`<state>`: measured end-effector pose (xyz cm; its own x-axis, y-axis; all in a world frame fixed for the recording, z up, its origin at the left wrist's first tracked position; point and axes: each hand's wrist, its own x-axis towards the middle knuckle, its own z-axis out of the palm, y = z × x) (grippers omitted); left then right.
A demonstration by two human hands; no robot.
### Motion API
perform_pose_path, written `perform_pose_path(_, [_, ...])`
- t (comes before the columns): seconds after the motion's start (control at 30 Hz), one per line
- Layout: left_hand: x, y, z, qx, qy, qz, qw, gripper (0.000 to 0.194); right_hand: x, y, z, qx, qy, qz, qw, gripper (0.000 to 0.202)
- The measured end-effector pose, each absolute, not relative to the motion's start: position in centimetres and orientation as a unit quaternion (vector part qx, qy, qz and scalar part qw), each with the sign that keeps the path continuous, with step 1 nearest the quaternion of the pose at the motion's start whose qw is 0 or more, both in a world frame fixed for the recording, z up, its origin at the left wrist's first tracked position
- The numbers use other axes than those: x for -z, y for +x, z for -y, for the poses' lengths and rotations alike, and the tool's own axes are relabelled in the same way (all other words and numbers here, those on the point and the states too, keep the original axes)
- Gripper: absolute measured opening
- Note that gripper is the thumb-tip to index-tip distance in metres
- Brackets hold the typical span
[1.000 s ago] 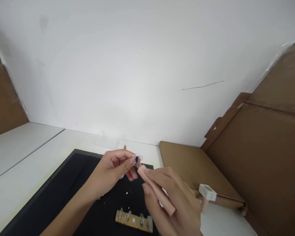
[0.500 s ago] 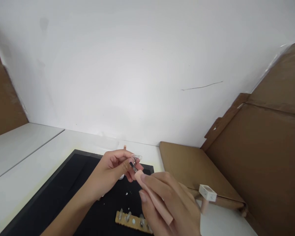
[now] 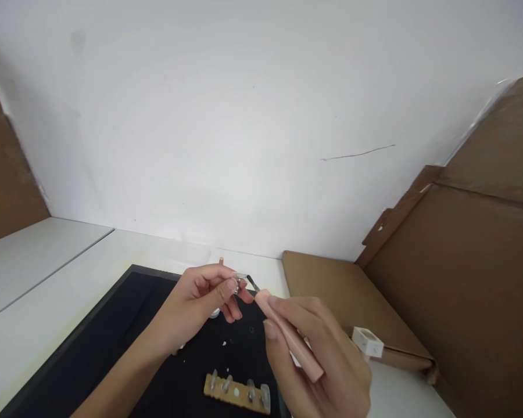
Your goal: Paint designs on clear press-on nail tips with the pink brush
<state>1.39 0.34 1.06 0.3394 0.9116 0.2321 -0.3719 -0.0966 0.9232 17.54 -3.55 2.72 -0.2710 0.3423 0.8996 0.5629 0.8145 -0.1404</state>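
Fingers of the left hand (image 3: pixel 200 296) pinch a clear nail tip (image 3: pixel 240 276) above the black mat (image 3: pixel 207 355). Those of the right hand (image 3: pixel 320 354) grip a pink-handled brush (image 3: pixel 291 337), its dark end just beside the tip; whether they touch, I cannot tell. Below, a tan strip (image 3: pixel 243 397) bears more clear tips (image 3: pixel 265 397).

One brush (image 3: pixel 293 341), one strip (image 3: pixel 243 396), four mounted tips (image 3: pixel 265 397)

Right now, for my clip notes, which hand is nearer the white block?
Right. The right hand, holding the pink brush, appears just left of the white block; the left hand, pinching a clear tip, is farther left.
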Motion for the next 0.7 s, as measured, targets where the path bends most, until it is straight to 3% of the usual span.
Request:
perform_pose_path(0.2, [-1.11, 1.48, -0.46, -0.521, 0.529, -0.256, 0.619, 0.023, -2.79, 17.68, 3.88, 0.052, -0.289, 0.812, 0.505, 0.026])
perform_pose_path(0.7, [-0.92, 1.11, -0.32, -0.519, 0.533, -0.257, 0.616, 0.023, -2.63, 17.52, 3.87, 0.079, -0.308, 0.789, 0.526, 0.029])
